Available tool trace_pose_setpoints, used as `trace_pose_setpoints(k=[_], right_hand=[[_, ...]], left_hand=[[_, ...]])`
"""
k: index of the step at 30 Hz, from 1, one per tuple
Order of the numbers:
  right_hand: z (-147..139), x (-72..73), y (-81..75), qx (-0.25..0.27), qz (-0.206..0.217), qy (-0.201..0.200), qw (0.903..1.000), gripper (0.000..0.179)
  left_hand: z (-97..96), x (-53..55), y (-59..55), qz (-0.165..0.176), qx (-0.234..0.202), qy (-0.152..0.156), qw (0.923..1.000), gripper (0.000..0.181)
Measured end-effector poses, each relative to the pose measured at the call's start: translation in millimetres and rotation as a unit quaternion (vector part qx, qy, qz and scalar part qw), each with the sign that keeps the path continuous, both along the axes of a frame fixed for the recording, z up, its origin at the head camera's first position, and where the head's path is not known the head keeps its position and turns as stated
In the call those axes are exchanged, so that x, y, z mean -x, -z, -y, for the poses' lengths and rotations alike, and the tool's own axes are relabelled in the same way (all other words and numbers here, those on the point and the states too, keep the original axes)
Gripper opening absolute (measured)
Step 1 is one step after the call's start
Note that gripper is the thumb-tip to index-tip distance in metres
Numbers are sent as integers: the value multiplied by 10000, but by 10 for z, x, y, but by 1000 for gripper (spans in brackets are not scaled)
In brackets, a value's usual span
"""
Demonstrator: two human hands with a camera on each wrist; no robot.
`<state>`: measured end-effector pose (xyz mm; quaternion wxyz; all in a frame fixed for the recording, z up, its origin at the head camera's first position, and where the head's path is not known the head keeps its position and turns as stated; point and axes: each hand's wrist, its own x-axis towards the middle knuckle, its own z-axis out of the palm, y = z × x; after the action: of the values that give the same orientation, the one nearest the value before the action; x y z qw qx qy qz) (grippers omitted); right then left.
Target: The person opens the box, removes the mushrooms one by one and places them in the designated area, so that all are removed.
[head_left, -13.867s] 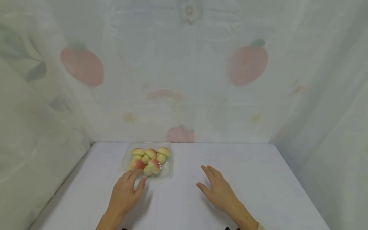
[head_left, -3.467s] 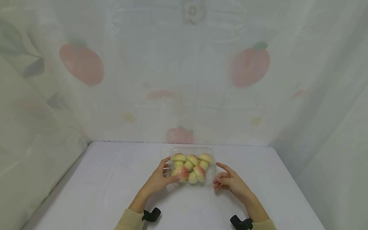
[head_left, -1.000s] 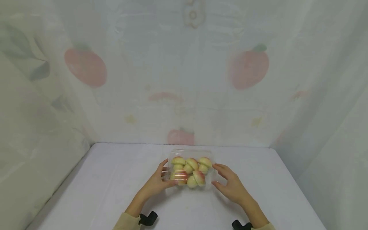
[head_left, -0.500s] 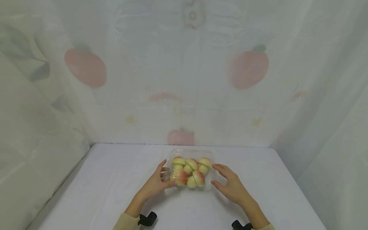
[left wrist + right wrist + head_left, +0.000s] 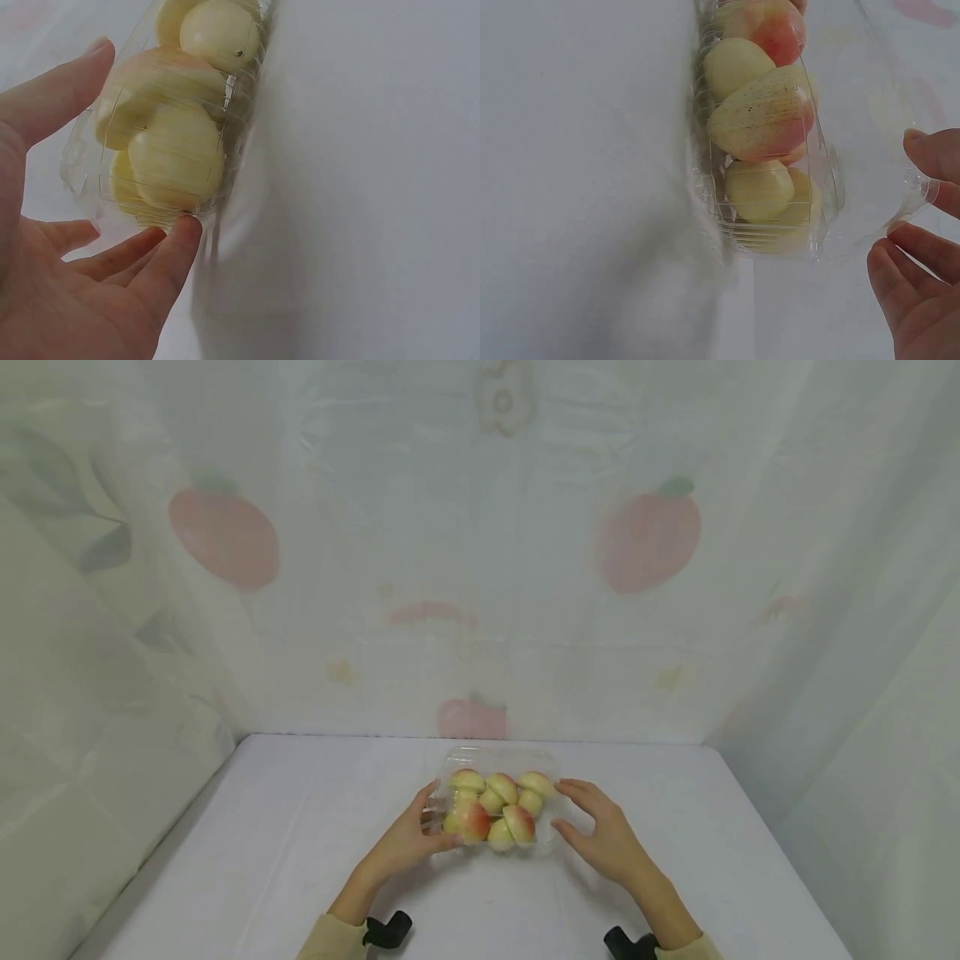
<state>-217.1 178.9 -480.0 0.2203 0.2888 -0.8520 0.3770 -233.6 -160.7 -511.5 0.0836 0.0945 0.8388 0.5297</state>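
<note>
A clear plastic clamshell box (image 5: 495, 758) sits in the middle of the table, holding several pale yellow toy mushrooms (image 5: 501, 789) with reddish caps. My left hand (image 5: 405, 839) grips the box's left end, thumb along the front and fingers around the side. In the left wrist view, fingertips (image 5: 184, 225) touch the low end of the box. At the right end, my right hand (image 5: 603, 835) holds the edge of the lid between thumb and fingers. The right wrist view shows the clear lid (image 5: 855, 150) standing raised from the base there, its corner at my fingers.
The white tabletop (image 5: 300, 860) ends at a back wall of fruit-printed sheeting (image 5: 570, 610). More sheeting hangs close on the left and right sides. Each wrist carries a black camera mount (image 5: 388, 930).
The box moved from the back left to the middle. Both hands came to its ends. Over the last second, the right hand and the lid's right edge rose slightly.
</note>
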Motion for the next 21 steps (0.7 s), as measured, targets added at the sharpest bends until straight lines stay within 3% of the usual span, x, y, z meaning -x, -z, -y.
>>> trace_pose_setpoints(k=[10, 21], right_hand=[[-11, 63, -31, 253, -276, 8, 9993, 47], [17, 133, -84, 858, -486, -216, 9949, 48]], left_hand=[[-11, 37, 12, -123, 62, 90, 9999, 108], [-13, 44, -14, -125, 113, 123, 9998, 104]])
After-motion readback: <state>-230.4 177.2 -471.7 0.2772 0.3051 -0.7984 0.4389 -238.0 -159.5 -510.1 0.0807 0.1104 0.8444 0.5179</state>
